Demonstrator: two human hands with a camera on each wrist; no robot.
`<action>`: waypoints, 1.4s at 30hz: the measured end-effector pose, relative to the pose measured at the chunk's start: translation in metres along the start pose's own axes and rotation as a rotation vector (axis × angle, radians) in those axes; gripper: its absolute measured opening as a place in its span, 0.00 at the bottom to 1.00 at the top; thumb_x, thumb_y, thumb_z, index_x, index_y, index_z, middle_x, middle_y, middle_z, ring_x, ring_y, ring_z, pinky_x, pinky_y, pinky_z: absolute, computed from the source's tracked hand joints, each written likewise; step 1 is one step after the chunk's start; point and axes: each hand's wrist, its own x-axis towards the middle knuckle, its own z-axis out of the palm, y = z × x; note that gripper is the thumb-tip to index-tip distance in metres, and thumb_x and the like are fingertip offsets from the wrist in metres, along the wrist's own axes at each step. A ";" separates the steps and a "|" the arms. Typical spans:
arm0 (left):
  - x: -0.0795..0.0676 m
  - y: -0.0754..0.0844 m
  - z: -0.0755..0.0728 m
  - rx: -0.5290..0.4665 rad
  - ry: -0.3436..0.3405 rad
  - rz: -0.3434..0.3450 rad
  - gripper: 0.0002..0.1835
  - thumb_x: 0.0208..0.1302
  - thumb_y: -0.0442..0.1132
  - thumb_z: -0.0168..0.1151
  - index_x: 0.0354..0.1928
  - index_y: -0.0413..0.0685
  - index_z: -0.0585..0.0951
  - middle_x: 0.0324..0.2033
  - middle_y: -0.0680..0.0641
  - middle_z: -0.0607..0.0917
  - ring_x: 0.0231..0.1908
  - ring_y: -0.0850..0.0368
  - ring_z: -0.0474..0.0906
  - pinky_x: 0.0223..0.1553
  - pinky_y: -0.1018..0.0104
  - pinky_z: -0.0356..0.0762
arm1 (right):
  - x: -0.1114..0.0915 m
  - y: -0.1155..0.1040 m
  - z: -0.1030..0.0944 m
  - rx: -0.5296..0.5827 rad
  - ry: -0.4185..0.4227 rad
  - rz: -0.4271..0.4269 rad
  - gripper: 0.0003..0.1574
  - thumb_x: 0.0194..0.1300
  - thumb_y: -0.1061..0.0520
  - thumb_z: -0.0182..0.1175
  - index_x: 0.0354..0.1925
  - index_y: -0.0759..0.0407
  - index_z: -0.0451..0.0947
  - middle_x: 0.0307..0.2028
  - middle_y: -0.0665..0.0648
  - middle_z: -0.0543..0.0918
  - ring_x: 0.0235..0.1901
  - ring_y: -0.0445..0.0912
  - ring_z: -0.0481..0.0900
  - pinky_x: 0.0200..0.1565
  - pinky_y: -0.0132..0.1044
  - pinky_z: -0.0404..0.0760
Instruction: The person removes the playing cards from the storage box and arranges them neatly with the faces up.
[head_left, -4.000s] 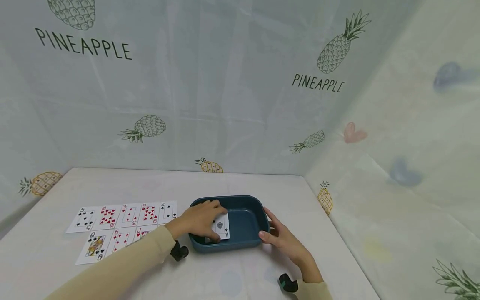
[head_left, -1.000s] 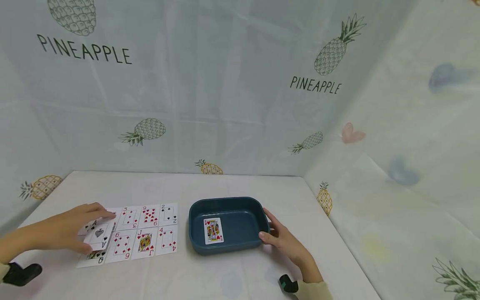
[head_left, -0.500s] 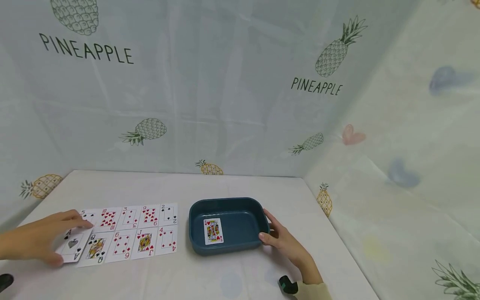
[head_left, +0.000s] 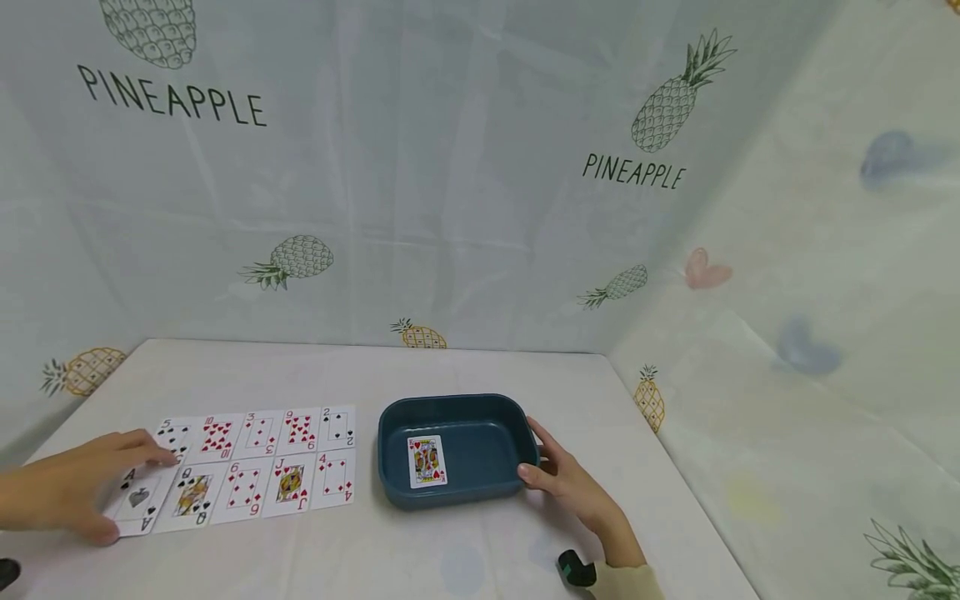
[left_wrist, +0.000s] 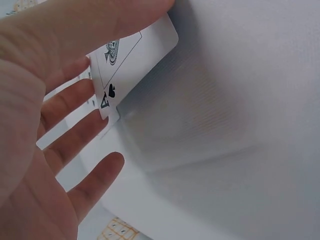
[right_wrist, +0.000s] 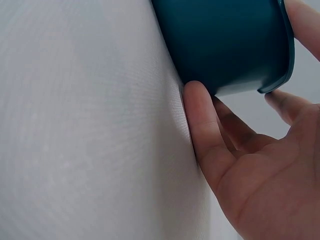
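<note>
At the left end of the lower card row, my left hand [head_left: 71,486] holds an ace of spades playing card [head_left: 140,500] between thumb and fingers. The left wrist view has the ace [left_wrist: 152,47] tilted, its near edge raised off the cloth, the thumb along one side and fingertips at the other. My right hand [head_left: 576,492] grips the right end of a dark blue rectangular dish [head_left: 465,499], thumb at the front corner and fingers along the outer wall. Inside the dish lies a king of hearts card [head_left: 427,462], face up.
Two rows of face-up cards lie left of the dish. The upper runs from a five of spades [head_left: 174,435] to a two of spades [head_left: 337,427]; the lower includes a queen of spades [head_left: 192,497] and four of diamonds [head_left: 333,480]. A pineapple-print curtain [head_left: 450,167] backs the white-covered table [head_left: 375,558].
My left hand has carried the ace from the dish leftward over the cards and down beside the queen. A king of hearts now shows in the dish. My right hand has stayed at the dish.
</note>
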 end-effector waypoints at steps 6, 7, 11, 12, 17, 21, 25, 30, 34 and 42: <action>0.001 0.002 0.002 0.021 -0.032 -0.041 0.49 0.28 0.64 0.87 0.61 0.62 0.81 0.58 0.54 0.75 0.49 0.65 0.70 0.49 0.69 0.78 | 0.000 -0.001 0.000 0.003 0.000 0.000 0.51 0.77 0.51 0.64 0.86 0.36 0.48 0.75 0.70 0.67 0.66 0.56 0.76 0.61 0.45 0.81; 0.001 0.003 0.002 0.018 -0.035 -0.045 0.49 0.29 0.63 0.87 0.61 0.61 0.81 0.58 0.53 0.75 0.49 0.64 0.71 0.49 0.68 0.79 | 0.000 -0.001 0.000 0.005 0.000 0.000 0.51 0.77 0.51 0.64 0.86 0.36 0.48 0.75 0.70 0.67 0.66 0.56 0.76 0.61 0.45 0.81; 0.001 0.008 -0.002 0.011 -0.048 -0.063 0.50 0.28 0.63 0.88 0.61 0.60 0.82 0.57 0.54 0.76 0.48 0.64 0.70 0.49 0.67 0.79 | 0.001 -0.002 0.000 0.006 0.003 0.002 0.51 0.77 0.51 0.64 0.86 0.36 0.48 0.75 0.70 0.67 0.66 0.56 0.76 0.60 0.45 0.81; 0.001 0.009 -0.003 0.005 -0.042 -0.055 0.50 0.28 0.63 0.88 0.61 0.60 0.82 0.57 0.54 0.76 0.48 0.64 0.70 0.49 0.68 0.79 | 0.001 -0.002 0.000 0.006 0.004 0.004 0.51 0.77 0.51 0.64 0.86 0.36 0.48 0.75 0.70 0.67 0.66 0.56 0.76 0.60 0.44 0.81; 0.000 0.005 -0.004 0.024 0.008 0.017 0.50 0.30 0.67 0.85 0.61 0.60 0.82 0.55 0.57 0.75 0.47 0.68 0.68 0.47 0.71 0.77 | 0.001 -0.002 0.001 0.014 0.005 0.008 0.51 0.77 0.51 0.64 0.86 0.37 0.48 0.76 0.70 0.66 0.67 0.56 0.75 0.61 0.45 0.81; 0.003 0.002 -0.003 0.054 0.081 0.047 0.48 0.34 0.71 0.82 0.62 0.63 0.82 0.55 0.59 0.75 0.49 0.68 0.70 0.46 0.70 0.78 | 0.001 -0.002 0.002 0.015 0.001 0.000 0.51 0.77 0.51 0.63 0.86 0.37 0.48 0.76 0.70 0.66 0.67 0.56 0.75 0.61 0.44 0.81; 0.008 0.006 -0.003 0.053 0.183 0.093 0.45 0.41 0.74 0.79 0.63 0.67 0.81 0.55 0.62 0.76 0.51 0.69 0.71 0.45 0.72 0.78 | 0.001 -0.001 0.001 0.012 0.000 -0.003 0.51 0.77 0.51 0.64 0.86 0.37 0.48 0.76 0.70 0.66 0.66 0.56 0.75 0.61 0.43 0.81; 0.021 0.024 -0.015 0.023 0.174 0.067 0.46 0.45 0.77 0.73 0.65 0.64 0.80 0.57 0.62 0.78 0.54 0.62 0.76 0.48 0.64 0.83 | 0.001 -0.002 0.000 0.016 -0.004 -0.008 0.52 0.77 0.51 0.64 0.86 0.37 0.47 0.76 0.70 0.66 0.65 0.55 0.76 0.61 0.44 0.81; 0.036 0.047 -0.032 -0.018 0.148 0.032 0.44 0.50 0.73 0.75 0.66 0.60 0.80 0.58 0.59 0.79 0.55 0.53 0.79 0.51 0.52 0.85 | 0.000 -0.002 0.000 0.017 -0.001 -0.003 0.51 0.77 0.51 0.64 0.86 0.37 0.48 0.75 0.71 0.67 0.64 0.55 0.77 0.61 0.44 0.81; 0.066 0.090 -0.050 -0.116 0.204 0.053 0.39 0.53 0.55 0.84 0.67 0.58 0.80 0.59 0.56 0.80 0.58 0.49 0.79 0.55 0.43 0.83 | -0.001 -0.002 0.001 0.004 0.015 0.012 0.51 0.77 0.50 0.64 0.86 0.37 0.49 0.75 0.70 0.67 0.64 0.55 0.77 0.60 0.44 0.81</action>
